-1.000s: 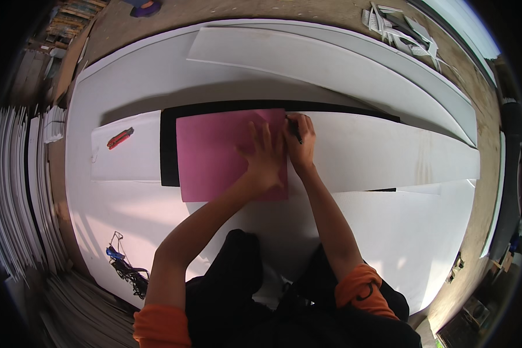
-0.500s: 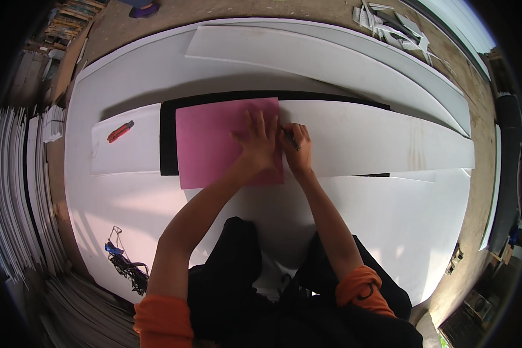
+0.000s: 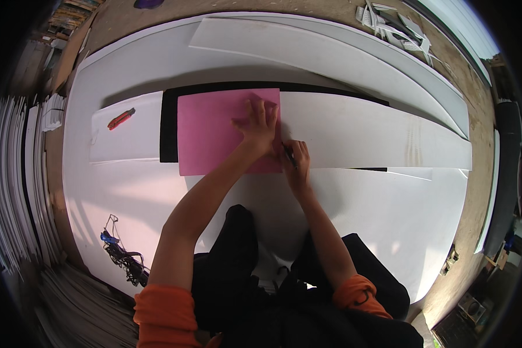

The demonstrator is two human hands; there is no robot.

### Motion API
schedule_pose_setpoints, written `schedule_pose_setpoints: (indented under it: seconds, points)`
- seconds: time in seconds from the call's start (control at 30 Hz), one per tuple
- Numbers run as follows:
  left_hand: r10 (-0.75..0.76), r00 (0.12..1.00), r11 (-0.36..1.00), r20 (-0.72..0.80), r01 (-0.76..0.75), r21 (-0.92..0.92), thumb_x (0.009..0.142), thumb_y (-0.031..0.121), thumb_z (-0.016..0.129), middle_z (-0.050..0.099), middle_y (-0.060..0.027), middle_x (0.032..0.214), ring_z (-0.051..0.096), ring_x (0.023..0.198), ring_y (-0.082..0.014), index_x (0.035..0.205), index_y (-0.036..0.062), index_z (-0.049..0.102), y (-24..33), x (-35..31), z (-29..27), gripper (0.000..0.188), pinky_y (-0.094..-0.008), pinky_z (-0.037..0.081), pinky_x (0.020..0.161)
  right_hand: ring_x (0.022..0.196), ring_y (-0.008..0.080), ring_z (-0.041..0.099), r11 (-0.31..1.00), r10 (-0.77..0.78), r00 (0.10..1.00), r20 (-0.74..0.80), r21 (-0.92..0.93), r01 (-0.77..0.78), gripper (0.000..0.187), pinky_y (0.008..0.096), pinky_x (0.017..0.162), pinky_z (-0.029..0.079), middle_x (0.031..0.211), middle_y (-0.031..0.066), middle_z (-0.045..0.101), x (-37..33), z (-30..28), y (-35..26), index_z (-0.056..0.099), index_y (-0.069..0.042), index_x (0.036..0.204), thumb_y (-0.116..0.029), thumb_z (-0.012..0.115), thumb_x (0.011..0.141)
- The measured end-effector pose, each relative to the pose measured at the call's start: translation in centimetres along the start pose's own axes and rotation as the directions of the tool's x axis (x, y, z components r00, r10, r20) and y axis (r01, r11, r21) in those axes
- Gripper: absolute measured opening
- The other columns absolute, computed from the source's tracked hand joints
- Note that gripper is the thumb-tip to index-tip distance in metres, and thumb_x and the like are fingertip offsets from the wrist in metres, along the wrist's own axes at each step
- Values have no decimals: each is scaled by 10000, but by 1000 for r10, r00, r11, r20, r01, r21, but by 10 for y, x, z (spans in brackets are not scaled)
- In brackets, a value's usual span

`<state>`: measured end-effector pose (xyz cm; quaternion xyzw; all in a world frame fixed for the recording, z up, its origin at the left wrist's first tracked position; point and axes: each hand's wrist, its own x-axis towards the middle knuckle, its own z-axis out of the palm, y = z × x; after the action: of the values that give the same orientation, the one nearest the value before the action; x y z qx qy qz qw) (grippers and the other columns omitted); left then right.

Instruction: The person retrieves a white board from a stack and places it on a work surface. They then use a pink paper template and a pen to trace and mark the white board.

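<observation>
A pink rectangular sheet (image 3: 209,130) lies over a long white strip of board (image 3: 354,130) and a black sheet (image 3: 169,130). Fingers spread, my left hand (image 3: 258,132) presses flat on the pink sheet near its right side. Just beyond that edge, my right hand (image 3: 299,171) grips a slim dark pen (image 3: 290,158), its tip at the pink sheet's right edge, low down towards me. Whether it leaves a line is too small to tell. A red utility knife (image 3: 121,119) rests on the white strip's left end.
Everything lies on a large white board (image 3: 127,194) under me. Another long white strip (image 3: 261,40) lies along the far side. Tangled black cord (image 3: 122,255) sits at the near left. White offcuts (image 3: 391,29) are heaped at the far right, and stacked white strips (image 3: 17,180) stand left.
My right hand has slid towards me with the pen along the pink sheet's right edge. My left hand stays spread on the sheet. The view has shifted slightly.
</observation>
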<state>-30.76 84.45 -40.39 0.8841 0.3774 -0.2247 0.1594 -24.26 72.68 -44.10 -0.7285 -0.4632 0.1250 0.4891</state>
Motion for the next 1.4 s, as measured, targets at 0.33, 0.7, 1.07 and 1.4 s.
schedule_pose_setpoints:
  seconds: [0.33,0.7,1.07,1.4]
  points:
    - [-12,999,999,42,10,41,419,559,767,-108,-232,1384,-105,1232,-512,1369,140,-38,0,3,0,1314,-793,152,763,706,290,485,995,81,996,40,59,-83,110,376,617,395,724,127,515,-21,-11,-11,502,-6,812,-21,579,735]
    - [-4,1000,999,15,3,47,417,556,772,-96,-223,1386,-99,1241,-496,1370,159,-32,-1,3,2,1309,-786,158,773,694,288,481,996,71,996,59,47,-74,123,371,612,394,722,131,507,-50,-22,-18,490,-4,808,16,573,719]
    - [-34,998,998,50,31,48,421,526,788,-132,-209,1386,-116,1250,-473,1369,176,-47,0,3,1,1311,-776,155,799,716,284,491,993,78,993,85,78,-84,141,366,623,402,749,132,503,-58,-28,-21,480,1,808,38,568,703]
    - [-27,999,998,32,25,50,422,521,787,-96,-203,1388,-95,1250,-479,1370,177,-27,-2,0,2,1295,-776,157,796,712,256,549,992,99,993,-58,79,-94,151,335,620,454,779,121,537,-60,-28,-16,503,-8,820,34,585,700]
